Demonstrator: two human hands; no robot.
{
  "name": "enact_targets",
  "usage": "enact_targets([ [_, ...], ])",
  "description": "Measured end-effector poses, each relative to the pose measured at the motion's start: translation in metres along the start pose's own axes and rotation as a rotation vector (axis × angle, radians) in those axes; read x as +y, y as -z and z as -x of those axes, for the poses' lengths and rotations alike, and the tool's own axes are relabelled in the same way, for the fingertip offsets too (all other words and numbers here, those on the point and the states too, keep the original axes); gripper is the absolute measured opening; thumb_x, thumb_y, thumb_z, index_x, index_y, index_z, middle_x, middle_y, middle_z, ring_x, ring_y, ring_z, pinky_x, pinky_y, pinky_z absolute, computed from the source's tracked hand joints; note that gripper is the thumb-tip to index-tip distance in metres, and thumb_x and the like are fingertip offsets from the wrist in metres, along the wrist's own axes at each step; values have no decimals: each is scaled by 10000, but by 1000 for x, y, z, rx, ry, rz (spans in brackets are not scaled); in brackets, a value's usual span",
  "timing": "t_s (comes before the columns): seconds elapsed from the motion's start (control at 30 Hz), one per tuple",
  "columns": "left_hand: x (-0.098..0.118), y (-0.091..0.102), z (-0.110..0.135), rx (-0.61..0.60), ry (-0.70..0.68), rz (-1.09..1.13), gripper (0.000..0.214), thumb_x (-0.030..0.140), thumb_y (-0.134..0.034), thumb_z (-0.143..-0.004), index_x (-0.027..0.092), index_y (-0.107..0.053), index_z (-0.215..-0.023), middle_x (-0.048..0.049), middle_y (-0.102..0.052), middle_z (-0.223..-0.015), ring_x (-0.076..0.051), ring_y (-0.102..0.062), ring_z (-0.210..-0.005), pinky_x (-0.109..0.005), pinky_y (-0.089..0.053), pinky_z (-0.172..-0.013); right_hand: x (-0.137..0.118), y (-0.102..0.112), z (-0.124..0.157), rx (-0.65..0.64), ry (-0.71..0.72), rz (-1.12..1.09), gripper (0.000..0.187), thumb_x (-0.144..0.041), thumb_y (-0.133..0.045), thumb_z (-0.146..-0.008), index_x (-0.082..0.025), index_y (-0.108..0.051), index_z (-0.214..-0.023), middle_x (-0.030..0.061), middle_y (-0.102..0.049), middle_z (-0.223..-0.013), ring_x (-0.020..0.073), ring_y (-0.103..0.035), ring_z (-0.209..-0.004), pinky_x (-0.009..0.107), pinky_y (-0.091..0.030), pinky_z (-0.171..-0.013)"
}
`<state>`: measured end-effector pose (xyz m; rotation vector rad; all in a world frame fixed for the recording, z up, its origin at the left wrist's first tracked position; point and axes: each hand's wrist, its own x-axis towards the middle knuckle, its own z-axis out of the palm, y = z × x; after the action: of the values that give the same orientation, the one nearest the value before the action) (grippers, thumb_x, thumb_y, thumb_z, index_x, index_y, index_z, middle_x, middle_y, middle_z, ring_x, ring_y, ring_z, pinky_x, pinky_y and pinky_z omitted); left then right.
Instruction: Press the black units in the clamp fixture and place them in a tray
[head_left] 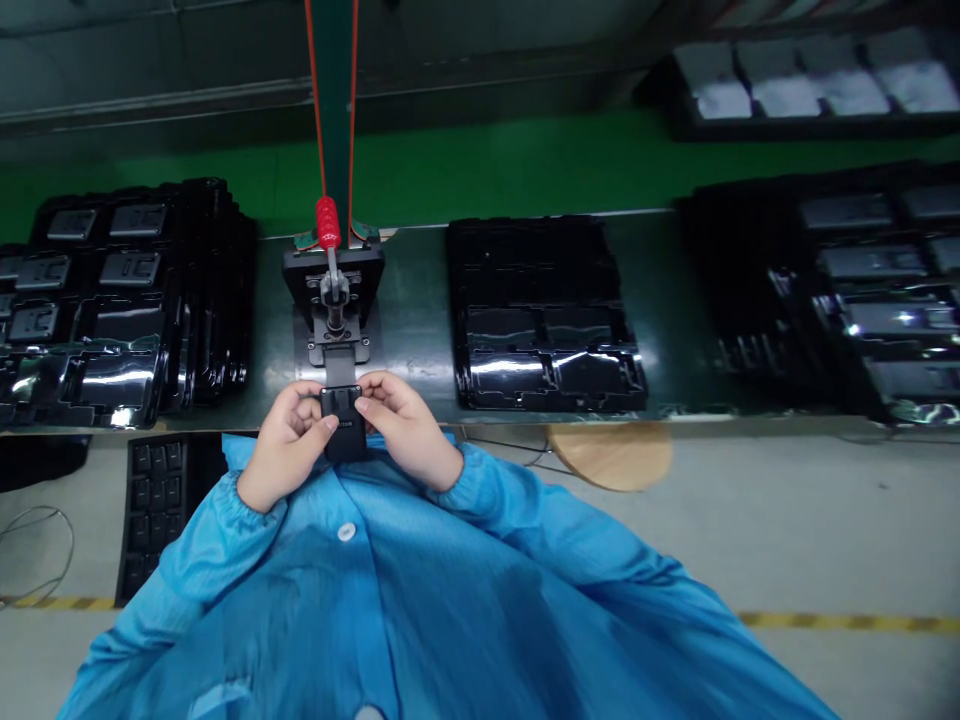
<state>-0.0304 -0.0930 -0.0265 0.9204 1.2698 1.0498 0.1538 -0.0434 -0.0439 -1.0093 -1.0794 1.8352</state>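
A small black rectangular part (343, 425) is held between both hands just in front of the bench edge. My left hand (289, 435) grips its left side, thumb on top. My right hand (401, 420) pinches its right side with closed fingers. Directly behind the part stands a black toggle-clamp fixture (334, 300) with a red handle (328, 222) pointing away from me. Both arms wear blue sleeves.
A stack of black moulded trays (112, 300) holding several parts sits at the left. One glossy black tray (544, 315) lies right of the fixture. More trays (862, 290) stand far right. A black tray (154, 505) sits below the bench at the left, and a round wooden stool (611, 455) at the right.
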Motion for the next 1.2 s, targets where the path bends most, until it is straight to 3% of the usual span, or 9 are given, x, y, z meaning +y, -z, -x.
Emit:
enact_targets([
  [0.6,-3,-13,1,-59,-31,-17,512,487,-825,-901,242,-522,-1234,26,-655,-837,-109,-573,-632,-215,-484,-583,6,12,12,31,13,-81,285,-399,-767,-880,-239,-607,-1054,-39,-560,-854,99,-478,-640,232,-422,-563],
  [0.83,-14,-21,-1,-18,2,-62,486,443,-829,-903,258,-545,-1251,71,-590,-744,-104,-559,-557,-196,-443,-529,5,21,21,58,24,-99,354,-457,-804,-852,-238,-602,-1042,-31,-563,-855,119,-493,-695,242,-407,-590],
  [1.2,-7,-62,-29,-146,68,-172,559,548,-808,-893,261,-523,-1278,73,-587,-715,-125,-551,-556,-209,-432,-536,1,60,33,189,76,-140,301,-389,-797,-863,-234,-592,-1019,-41,-552,-824,118,-471,-681,235,-383,-583],
])
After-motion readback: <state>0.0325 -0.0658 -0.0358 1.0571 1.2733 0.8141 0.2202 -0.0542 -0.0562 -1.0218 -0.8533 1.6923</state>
